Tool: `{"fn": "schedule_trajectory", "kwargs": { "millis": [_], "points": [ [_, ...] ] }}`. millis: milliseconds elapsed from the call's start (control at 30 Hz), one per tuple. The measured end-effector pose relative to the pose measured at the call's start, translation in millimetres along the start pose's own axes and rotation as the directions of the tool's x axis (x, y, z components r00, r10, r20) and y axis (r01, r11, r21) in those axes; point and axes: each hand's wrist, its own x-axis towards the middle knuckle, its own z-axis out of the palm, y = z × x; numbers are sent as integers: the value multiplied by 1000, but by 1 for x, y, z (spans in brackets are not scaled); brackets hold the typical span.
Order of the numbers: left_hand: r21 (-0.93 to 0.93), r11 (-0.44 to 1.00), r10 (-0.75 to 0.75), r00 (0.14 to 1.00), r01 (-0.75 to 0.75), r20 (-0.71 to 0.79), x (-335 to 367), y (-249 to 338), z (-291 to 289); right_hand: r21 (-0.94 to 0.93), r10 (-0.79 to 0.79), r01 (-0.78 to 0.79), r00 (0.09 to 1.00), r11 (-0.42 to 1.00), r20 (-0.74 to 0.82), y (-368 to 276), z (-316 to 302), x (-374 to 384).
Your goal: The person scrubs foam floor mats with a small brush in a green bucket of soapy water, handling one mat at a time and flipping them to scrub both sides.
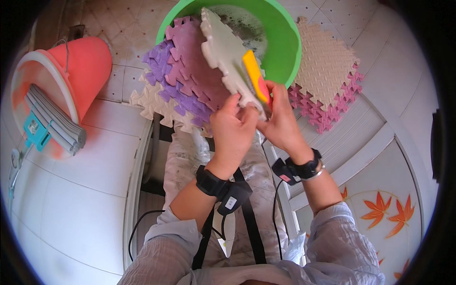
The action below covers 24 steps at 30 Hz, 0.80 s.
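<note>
A cream foam mat tile (221, 45) with jigsaw edges stands tilted over the green basin (290, 52). My left hand (232, 130) is closed on its near edge, thumb and fingers pinching it. In my right hand (284, 121) is a yellow and pink scrub brush (253, 71), held against or just beside the tile's right face; I cannot tell whether its bristles touch. Foamy water (244, 28) shows inside the basin. Leaning on the basin's left side are a pink tile (183, 47), a purple tile (157, 59) and a cream tile (154, 102).
To the right of the basin lies a stack of cream (327, 57) and pink (327, 111) tiles. A red bucket (90, 66) lies tipped at the left, with a sponge mop (57, 118) at its mouth. Near my right arm is a white-framed panel (351, 175) with orange leaves.
</note>
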Motion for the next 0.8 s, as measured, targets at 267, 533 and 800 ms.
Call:
{"fn": "schedule_trajectory", "kwargs": {
  "millis": [267, 533, 800],
  "points": [
    [66, 992, 102, 990, -109, 95, -10, 25, 1, 504, 282, -138, 933, 853, -223, 37, -40, -20],
    [488, 857, 263, 955, -166, -137, 29, -18, -79, 643, 468, -249, 862, 725, -195, 67, -85, -42],
    [698, 711, 226, 968, -84, -113, 39, -41, -82, 822, 617, -188, 752, 537, -231, 83, -150, -80]
  ]
}}
